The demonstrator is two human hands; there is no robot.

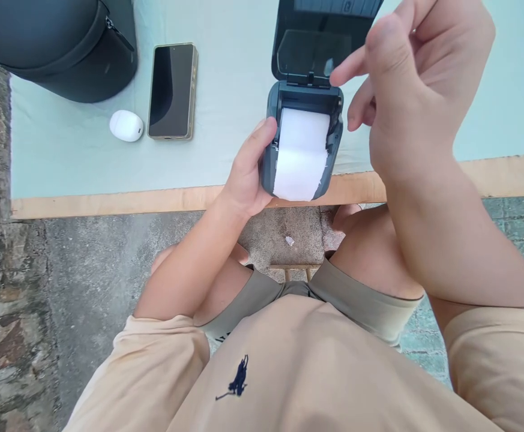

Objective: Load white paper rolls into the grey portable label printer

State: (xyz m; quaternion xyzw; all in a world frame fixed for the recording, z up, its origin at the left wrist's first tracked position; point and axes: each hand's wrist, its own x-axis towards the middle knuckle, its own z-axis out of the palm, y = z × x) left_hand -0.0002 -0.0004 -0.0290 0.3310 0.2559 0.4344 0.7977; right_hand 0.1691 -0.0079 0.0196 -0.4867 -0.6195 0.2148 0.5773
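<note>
My left hand (247, 174) grips the left side of a small dark grey printer (334, 141) held over the table's front edge. Its lid (316, 42) stands open, tilted back. A white paper roll (301, 153) sits inside the printer, with its loose end hanging over the front. My right hand (417, 90) hovers just right of and above the printer, fingers loosely curled, fingertips near the lid hinge, holding nothing that I can see.
A pale green cloth (225, 126) covers the table, which has a wooden front edge (108, 204). On it lie a dark phone (172, 90), a small white oval case (126, 125) and a large dark zipped bag (63, 48). Below are my knees and a stone floor.
</note>
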